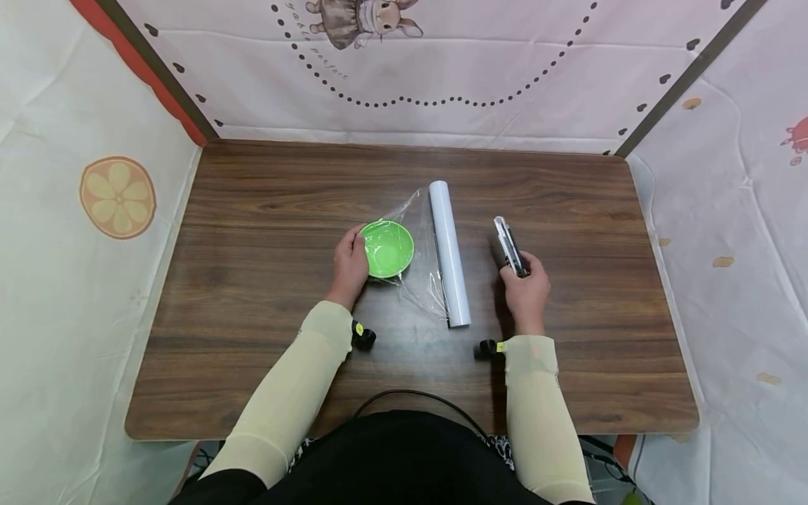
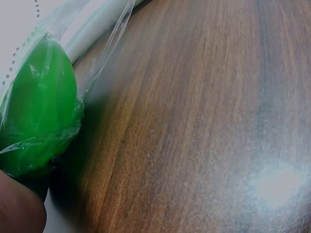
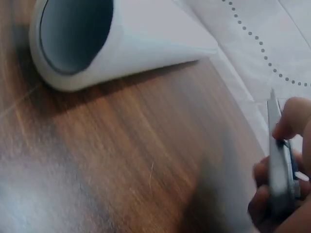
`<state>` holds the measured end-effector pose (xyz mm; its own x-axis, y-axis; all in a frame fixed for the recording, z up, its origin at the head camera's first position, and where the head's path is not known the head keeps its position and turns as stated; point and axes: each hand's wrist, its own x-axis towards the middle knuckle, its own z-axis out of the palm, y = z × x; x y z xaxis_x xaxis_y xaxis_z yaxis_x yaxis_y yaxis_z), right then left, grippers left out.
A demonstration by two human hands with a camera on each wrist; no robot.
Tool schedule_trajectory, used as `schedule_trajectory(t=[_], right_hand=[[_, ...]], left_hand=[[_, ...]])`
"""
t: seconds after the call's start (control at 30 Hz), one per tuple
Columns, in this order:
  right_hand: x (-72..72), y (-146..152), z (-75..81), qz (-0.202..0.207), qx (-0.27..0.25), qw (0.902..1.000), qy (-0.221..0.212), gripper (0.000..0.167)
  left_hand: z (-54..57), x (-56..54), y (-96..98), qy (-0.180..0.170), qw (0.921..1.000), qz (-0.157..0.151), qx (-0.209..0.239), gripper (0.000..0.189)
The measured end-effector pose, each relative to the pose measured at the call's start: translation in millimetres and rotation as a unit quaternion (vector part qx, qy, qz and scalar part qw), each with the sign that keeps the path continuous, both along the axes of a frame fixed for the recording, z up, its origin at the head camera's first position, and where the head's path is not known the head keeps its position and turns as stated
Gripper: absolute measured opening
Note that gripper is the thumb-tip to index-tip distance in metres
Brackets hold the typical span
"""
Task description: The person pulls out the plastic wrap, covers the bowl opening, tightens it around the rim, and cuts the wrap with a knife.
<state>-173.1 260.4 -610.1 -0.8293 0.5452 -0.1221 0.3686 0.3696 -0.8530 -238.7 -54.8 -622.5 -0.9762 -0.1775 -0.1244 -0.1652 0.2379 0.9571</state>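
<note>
Left hand [image 1: 351, 266] is gripping film-covered bowl [image 1: 388, 250], right hand [image 1: 529, 289] holding cutter [image 1: 509, 245]; film [image 1: 421, 277] between them is joining roll [image 1: 449, 254], apparently uncut.

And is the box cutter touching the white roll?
Apart: the head view shows wooden table between the box cutter and the white roll.

readable text: none | rear cloth [image 1: 442, 70]: lettering [image 1: 317, 51] beside rabbit print [image 1: 366, 17], too small to read
</note>
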Motion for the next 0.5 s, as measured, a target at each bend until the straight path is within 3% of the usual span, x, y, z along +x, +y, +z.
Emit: schedule_trajectory(t=[0.07,0.13,0.27,0.33,0.5], right_hand=[[-0.8,-1,0.0,-0.017,-0.054,0.9979,0.032,0.044],[-1.7,-2,0.6,-0.026,-0.133,0.9882,0.073,0.041],[-2.5,-3,4.6,-0.028,-0.302,0.9435,0.134,0.041],[-1.8,-3,8.3,-0.024,-0.357,0.9221,0.148,0.041],[0.2,-2,18.6,-0.007,-0.417,0.8949,0.157,0.038]], left_hand=[[-0.6,-0.3,0.0,0.004,1.0000,0.000,0.000,0.035],[-1.0,-0.4,-0.1,0.008,1.0000,0.002,0.002,0.035],[-0.8,0.0,-0.2,0.011,0.9999,0.002,0.001,0.034],[-1.2,-0.2,0.0,0.010,0.9999,0.002,0.000,0.034],[-1.5,-0.4,0.2,0.006,1.0000,0.001,-0.001,0.035]])
